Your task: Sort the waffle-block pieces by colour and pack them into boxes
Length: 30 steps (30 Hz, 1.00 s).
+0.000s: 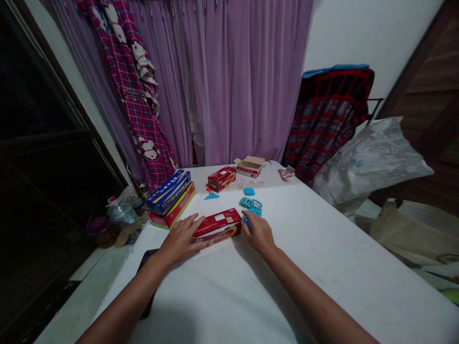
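A long red cardboard box (218, 227) with a white label on top lies on the white-covered table, between my two hands. My left hand (182, 238) grips its left end, fingers along the top edge and thumb low on the front side. At the other end, my right hand (258, 232) presses against the box's right face, its fingers reaching toward the far corner. Just beyond that hand are small blue pieces (251, 205) in a cluster, partly hidden by the fingers. A flat blue spiky-edged piece (249, 191) and a small blue pile (211, 195) lie farther back.
At the left, a blue box (169, 192) rests on a red and yellow-green box (172, 210). Toward the back are another red box (221, 178), an opened carton (250, 166) and a crumpled wrapper (287, 172). A black phone-like object (147, 258) lies under my left forearm.
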Each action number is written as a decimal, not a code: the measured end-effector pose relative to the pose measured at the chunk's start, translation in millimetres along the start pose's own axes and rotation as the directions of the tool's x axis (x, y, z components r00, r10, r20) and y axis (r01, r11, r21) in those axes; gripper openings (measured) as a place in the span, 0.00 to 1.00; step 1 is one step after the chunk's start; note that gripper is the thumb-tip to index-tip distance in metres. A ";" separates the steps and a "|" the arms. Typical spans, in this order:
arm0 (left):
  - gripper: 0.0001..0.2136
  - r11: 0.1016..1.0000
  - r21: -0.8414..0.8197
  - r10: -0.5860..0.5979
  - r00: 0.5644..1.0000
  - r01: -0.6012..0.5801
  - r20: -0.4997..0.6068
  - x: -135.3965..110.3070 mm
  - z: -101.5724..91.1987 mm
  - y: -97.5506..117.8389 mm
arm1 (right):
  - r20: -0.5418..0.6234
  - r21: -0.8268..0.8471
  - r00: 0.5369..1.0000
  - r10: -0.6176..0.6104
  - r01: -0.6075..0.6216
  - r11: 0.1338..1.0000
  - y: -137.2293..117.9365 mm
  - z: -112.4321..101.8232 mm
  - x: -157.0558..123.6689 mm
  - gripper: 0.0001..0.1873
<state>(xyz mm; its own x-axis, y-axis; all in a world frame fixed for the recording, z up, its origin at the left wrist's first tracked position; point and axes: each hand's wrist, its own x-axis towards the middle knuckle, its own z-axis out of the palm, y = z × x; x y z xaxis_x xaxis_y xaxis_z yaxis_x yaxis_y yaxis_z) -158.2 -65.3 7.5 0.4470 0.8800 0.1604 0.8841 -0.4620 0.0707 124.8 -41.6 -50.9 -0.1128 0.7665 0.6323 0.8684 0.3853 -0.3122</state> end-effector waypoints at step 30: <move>0.24 0.738 0.032 -0.623 0.699 0.674 -0.351 66.9 33.7 14.7 | -0.173 0.146 0.985 0.025 0.000 0.989 78.8 -30.9 -34.6 0.16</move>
<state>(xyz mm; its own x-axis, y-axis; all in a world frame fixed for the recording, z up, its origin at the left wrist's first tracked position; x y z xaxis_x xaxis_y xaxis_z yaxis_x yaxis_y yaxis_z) -110.7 -9.5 -13.9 -0.2860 0.8642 0.4140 0.9582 0.2554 0.1289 212.1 -53.6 -75.4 -0.0054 0.6757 0.7372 0.7888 0.4560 -0.4122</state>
